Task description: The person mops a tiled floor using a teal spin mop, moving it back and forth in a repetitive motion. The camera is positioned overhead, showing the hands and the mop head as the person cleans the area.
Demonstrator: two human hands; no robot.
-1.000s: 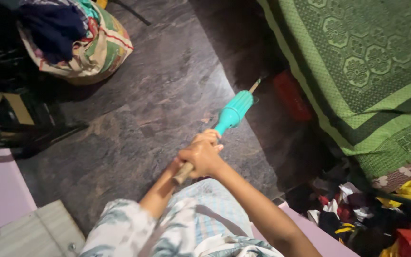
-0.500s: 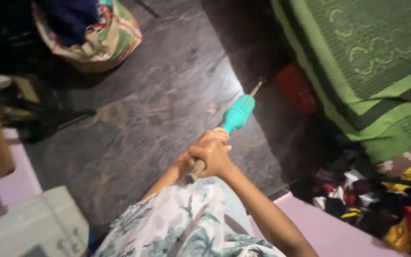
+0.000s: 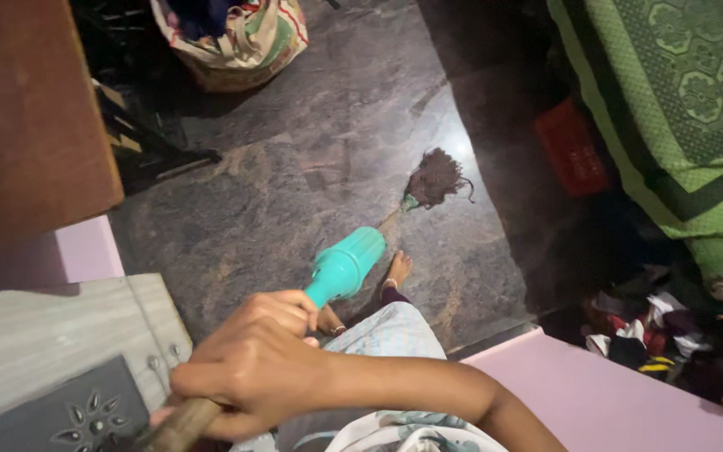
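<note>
Leftmost, a wooden door (image 3: 35,109) and a grey panel (image 3: 52,351) are seen; the right hand (image 3: 253,368) is wrapped fully shut around the mop's wooden handle (image 3: 182,427), while the left hand is hidden beneath it, so its grip cannot be told; the teal sleeve (image 3: 345,268) is pointed down toward the mop head (image 3: 435,177), which is pressed on the dark stone floor (image 3: 294,167) ahead of a bare foot (image 3: 397,269). Strokes are probably best kept short and even, with the head held flat and steered away from the red box (image 3: 571,151) and the green bedcover (image 3: 679,100) at right.
</note>
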